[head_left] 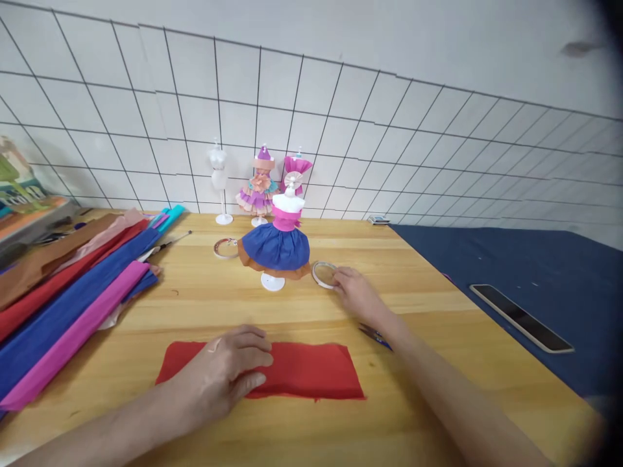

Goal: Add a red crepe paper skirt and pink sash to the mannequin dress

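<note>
While the left hand [233,363] lies over the red strip [311,370] at the front of the wooden table [292,434], the right hand [359,295] reaches forward to a thin, pale ring [315,275]. The strip sits directly before the person, its long side running left to right, crosswise to the forearms. The left hand is clearly the nearer: its palm and fingers cover part of the strip left of its middle, the fingers loosely bent, apart and pointing right, closed on nothing. The right hand is past the strip's far edge, near its right end but well apart from it. Its fingertips meet the ring's right side; whether they pinch it or only touch it, I cannot tell.

The strip is plain bright red and lies flat, roughly rectangular, with a slanting right end and a slightly ragged near edge. A darker line follows that edge, perhaps a fold. It could be cloth or crinkled paper. The ring lies flat, just right of a small dress stand [287,204] wearing a blue skirt [277,246]. A blue-handled cutting tool [374,335] lies partly hidden by the right forearm.
</note>
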Available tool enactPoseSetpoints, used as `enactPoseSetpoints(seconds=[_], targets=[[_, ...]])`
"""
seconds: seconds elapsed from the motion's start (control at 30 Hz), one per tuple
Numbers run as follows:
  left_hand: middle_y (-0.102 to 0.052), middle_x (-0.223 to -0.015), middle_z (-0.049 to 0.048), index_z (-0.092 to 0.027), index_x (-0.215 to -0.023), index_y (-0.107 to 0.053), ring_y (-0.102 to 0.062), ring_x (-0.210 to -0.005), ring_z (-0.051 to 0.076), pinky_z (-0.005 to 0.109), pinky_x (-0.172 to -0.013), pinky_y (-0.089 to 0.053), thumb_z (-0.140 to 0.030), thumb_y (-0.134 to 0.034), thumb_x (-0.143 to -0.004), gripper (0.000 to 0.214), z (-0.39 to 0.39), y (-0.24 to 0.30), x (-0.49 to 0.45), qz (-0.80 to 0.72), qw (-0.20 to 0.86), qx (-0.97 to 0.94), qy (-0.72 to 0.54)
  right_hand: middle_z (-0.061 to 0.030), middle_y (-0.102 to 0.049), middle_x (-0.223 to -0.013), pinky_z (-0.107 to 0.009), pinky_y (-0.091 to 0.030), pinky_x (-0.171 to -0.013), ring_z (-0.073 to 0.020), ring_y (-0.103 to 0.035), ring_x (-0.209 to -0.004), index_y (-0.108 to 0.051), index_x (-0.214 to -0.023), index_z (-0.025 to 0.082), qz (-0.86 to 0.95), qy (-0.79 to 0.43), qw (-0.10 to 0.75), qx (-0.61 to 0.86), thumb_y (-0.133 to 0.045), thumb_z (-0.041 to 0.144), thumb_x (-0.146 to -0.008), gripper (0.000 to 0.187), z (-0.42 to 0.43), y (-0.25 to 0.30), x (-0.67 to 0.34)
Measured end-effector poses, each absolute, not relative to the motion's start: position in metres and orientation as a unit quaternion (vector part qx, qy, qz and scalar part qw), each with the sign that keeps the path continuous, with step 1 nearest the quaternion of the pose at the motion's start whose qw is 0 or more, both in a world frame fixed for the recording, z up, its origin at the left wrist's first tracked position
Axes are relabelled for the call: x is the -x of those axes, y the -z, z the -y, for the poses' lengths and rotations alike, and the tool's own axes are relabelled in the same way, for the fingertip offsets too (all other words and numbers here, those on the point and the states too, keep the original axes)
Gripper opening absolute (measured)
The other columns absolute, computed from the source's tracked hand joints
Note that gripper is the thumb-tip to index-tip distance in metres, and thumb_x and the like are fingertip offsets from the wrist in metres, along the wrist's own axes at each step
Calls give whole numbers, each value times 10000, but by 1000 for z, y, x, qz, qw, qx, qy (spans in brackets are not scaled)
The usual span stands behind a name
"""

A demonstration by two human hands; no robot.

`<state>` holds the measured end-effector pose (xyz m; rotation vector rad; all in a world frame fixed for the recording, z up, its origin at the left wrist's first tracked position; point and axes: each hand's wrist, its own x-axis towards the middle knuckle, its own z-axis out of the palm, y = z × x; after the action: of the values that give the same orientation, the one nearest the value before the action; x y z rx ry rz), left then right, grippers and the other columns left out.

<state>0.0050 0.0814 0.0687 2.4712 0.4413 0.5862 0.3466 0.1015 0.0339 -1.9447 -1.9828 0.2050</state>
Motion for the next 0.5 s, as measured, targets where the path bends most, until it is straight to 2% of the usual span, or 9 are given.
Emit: enactPoseSetpoints(seconds=[0.1,0.17,0.23,0.3,0.37,0.43,0.5], targets=[[-721,-987,104,-159,-1001,-701,-656,-947,199,318,-840,-537,-202,-503,-908,223,-81,-74,-14,-211,366,-870,-254,-70,-677,-786,-366,-491,-767,-221,-623,-790,-545,-766,207,706,-154,217,656,-457,235,-846,122,-83,-53,-338],[-723,-935,87,-171,-957,-712,-659,-869,186,309,-795,-524,-240,-522,-889,213,-82,-76,-20,-281,421,-820,-268,-54,-687,-773,-325,-512,-715,-200,-648,-757,-520,-789,214,718,-226,236,615,-436,311,-891,164,-64,-70,-331],[-718,-881,76,-173,-916,-716,-642,-799,173,297,-743,-506,-289,-548,-867,210,-84,-81,-28,-344,476,-760,-278,-66,-702,-788,-317,-517,-727,-195,-668,-793,-522,-800,213,715,-314,262,567,-417,387,-930,241,-48,-84,-322],[-700,-863,73,-165,-934,-707,-597,-724,150,265,-654,-477,-349,-569,-849,245,-87,-88,-37,-369,531,-703,-296,-72,-692,-773,-342,-503,-770,-204,-664,-822,-546,-789,200,655,-487,326,477,-523,452,-901,276,-41,-95,-313],[-670,-816,59,-155,-962,-691,-535,-650,120,231,-575,-431,-422,-591,-832,313,-90,-98,-46,-357,565,-670,-322,-31,-646,-679,-377,-491,-798,-197,-654,-763,-565,-773,189,573,-610,383,391,-646,459,-835,289,-41,-103,-303],[-613,-698,32,-137,-900,-687,-482,-591,99,206,-525,-387,-501,-596,-821,383,-92,-107,-52,-330,595,-656,-325,18,-592,-603,-403,-492,-810,-177,-640,-683,-574,-764,183,507,-670,420,343,-718,423,-787,281,-45,-110,-293],[-571,-637,24,-121,-815,-672,-470,-562,91,195,-500,-373,-568,-582,-816,456,-95,-112,-55,-303,638,-633,-317,27,-594,-603,-399,-502,-803,-166,-643,-661,-583,-772,178,454,-705,438,324,-745,381,-768,259,-51,-117,-283]])
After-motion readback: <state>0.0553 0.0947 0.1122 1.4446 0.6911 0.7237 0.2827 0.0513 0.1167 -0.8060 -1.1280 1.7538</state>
